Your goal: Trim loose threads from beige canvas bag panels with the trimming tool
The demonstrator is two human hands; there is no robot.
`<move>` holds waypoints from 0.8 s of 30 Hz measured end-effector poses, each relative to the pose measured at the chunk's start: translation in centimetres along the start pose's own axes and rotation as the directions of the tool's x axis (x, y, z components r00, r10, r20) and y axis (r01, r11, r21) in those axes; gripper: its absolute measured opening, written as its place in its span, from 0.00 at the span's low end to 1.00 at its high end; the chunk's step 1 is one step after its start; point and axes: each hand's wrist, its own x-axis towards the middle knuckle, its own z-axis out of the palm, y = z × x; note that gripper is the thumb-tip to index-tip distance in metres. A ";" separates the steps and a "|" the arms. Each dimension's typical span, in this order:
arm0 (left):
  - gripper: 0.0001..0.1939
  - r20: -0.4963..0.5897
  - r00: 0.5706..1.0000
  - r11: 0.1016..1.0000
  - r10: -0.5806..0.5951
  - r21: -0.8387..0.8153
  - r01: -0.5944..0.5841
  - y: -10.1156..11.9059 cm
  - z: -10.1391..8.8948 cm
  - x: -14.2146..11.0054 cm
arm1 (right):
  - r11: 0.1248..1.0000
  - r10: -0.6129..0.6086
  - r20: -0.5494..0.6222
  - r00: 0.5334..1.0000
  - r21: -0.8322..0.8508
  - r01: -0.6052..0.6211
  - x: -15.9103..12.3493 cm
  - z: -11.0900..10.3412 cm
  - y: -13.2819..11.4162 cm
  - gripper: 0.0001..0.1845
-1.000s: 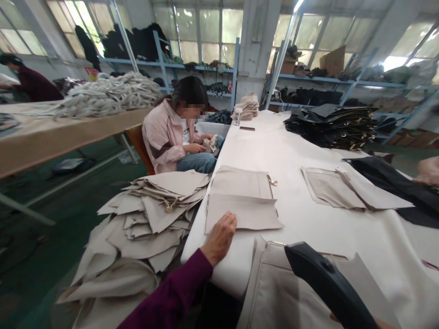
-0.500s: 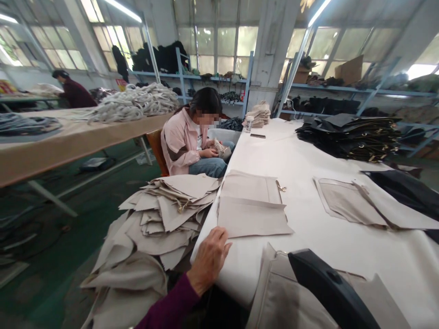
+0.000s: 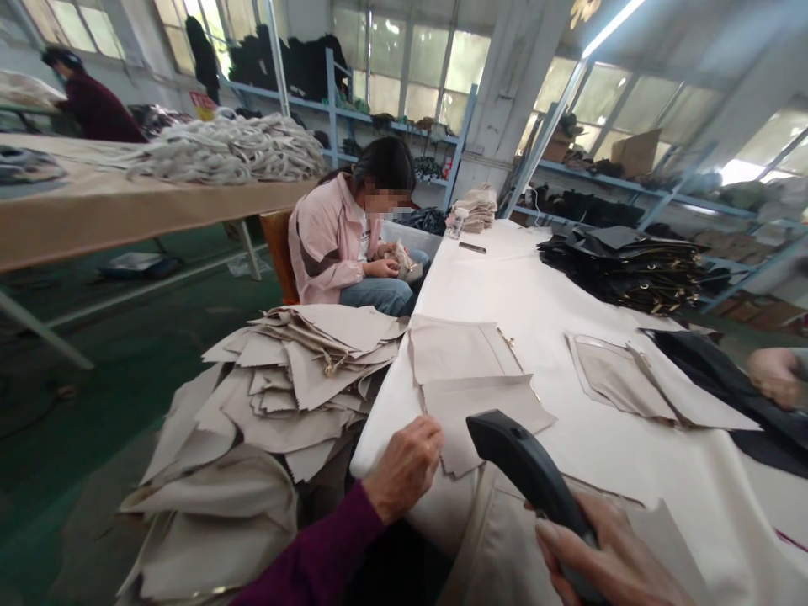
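Note:
My left hand (image 3: 404,470), in a purple sleeve, is closed with its curled fingers at the left edge of a beige fabric panel (image 3: 489,412) on the white table. Another beige panel with a zipper (image 3: 458,349) lies just behind it. My right hand (image 3: 609,547) is wrapped around a black, curved handheld tool (image 3: 523,450), its exact kind unclear. The tool's blunt end hovers over the front panel's near side. Beneath the tool and right hand lies a larger beige fabric piece (image 3: 498,539), partly covered.
Left of the table rises a heap of beige fabric pieces (image 3: 316,362). A seated person (image 3: 328,244) handles small fabric beyond it. Black zippered pieces (image 3: 624,265) are stacked at the back right. Another person's hand (image 3: 776,374) rests near black fabric (image 3: 700,362) at right.
The front beige panel has turned and come nearer beside my left hand, which shifted slightly right. My right hand has come into view with the black tool. Another person's hand appears at the right.

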 end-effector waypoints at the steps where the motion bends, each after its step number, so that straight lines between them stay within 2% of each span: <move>1: 0.10 0.017 1.000 1.000 0.008 0.009 -0.008 0.0 0.2 -0.1 | 1.000 -0.011 0.021 1.000 0.022 0.011 1.0 0.6 -1.2 0.16; 4: 0.11 -0.019 1.000 1.000 0.011 0.003 -0.011 0.1 0.9 -0.9 | 0.999 0.014 0.042 0.999 0.033 -0.015 3.9 2.1 -4.0 0.15; 8: 0.12 -0.032 0.998 0.998 0.063 0.028 -0.062 -0.1 1.6 -1.6 | 0.998 -0.003 0.047 0.999 0.055 0.000 7.4 3.1 -5.3 0.16; 12: 0.11 -0.007 0.994 0.991 0.109 0.074 -0.108 -0.2 1.5 -1.6 | 0.997 -0.033 0.047 0.998 0.067 0.030 10.5 3.1 -5.9 0.19; 16: 0.12 -0.023 0.996 0.994 0.086 0.074 -0.084 -0.1 1.3 -1.5 | 0.989 -0.066 0.018 0.998 0.130 0.063 12.5 2.3 -6.8 0.21; 19: 0.12 -0.044 0.995 0.994 0.091 0.063 -0.088 -0.2 1.4 -1.6 | 0.977 -0.084 -0.016 0.996 0.194 0.086 11.0 0.6 -7.0 0.20; 24: 0.10 -0.057 0.996 0.994 0.075 0.086 -0.070 0.2 1.3 -1.4 | 0.971 -0.101 -0.081 0.992 0.210 0.116 3.0 -3.6 -4.7 0.18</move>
